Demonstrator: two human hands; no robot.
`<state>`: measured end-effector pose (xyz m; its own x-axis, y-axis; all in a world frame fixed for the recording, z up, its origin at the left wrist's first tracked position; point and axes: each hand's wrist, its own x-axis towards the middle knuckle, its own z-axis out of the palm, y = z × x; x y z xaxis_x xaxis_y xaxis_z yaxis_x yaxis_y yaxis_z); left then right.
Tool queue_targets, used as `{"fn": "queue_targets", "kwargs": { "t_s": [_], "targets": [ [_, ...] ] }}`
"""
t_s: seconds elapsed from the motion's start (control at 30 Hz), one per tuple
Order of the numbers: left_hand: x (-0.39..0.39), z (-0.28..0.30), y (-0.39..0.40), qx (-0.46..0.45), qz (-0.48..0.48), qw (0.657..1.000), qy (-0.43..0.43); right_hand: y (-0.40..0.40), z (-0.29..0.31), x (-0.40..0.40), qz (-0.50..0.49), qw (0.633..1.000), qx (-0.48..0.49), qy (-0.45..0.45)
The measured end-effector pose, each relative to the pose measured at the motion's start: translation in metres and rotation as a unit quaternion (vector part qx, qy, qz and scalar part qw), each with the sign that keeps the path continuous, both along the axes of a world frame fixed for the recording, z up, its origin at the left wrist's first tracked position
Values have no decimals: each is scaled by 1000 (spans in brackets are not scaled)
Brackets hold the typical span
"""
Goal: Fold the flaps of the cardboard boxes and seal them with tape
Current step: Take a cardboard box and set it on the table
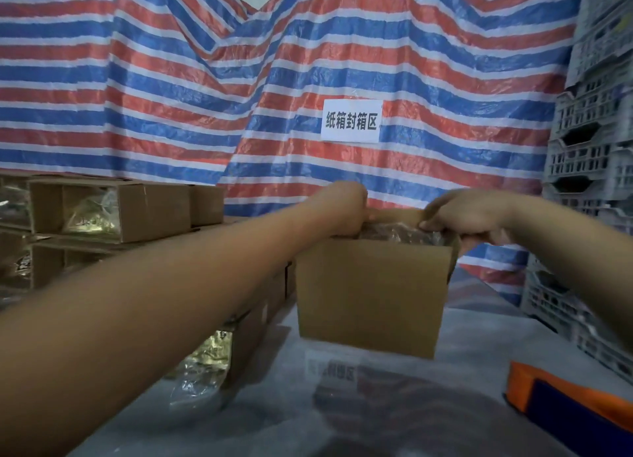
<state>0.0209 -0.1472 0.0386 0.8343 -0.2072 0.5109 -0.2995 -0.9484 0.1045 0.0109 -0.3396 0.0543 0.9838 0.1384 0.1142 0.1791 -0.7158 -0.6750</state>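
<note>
Both hands' fingertips seem hidden inside the open cardboard box (371, 292).

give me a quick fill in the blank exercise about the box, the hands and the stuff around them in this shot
1. Both the left hand and the right hand are at the ____ of the cardboard box.
2. The paper sign is fixed to a ____ tarp.
3. The stack of open boxes lies to the ____ of the cardboard box.
4. The tape dispenser at lower right has an ____ body.

Missing words: top; striped; left; orange
</note>
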Motion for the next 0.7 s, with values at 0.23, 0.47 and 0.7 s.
{"fn": "queue_targets", "kwargs": {
  "t_s": [0.23, 0.47, 0.7],
  "targets": [
    [-9, -82, -20, 18, -5, 987, 160, -19, -82, 3, 11, 991, -44, 122],
    [-17, -69, -7, 5, -44, 987, 153, -31, -98, 9, 17, 993, -14, 117],
    [-20, -65, -20, 26, -175, 949, 262, -34, -102, 12, 30, 994, -33, 102]
  ]
}}
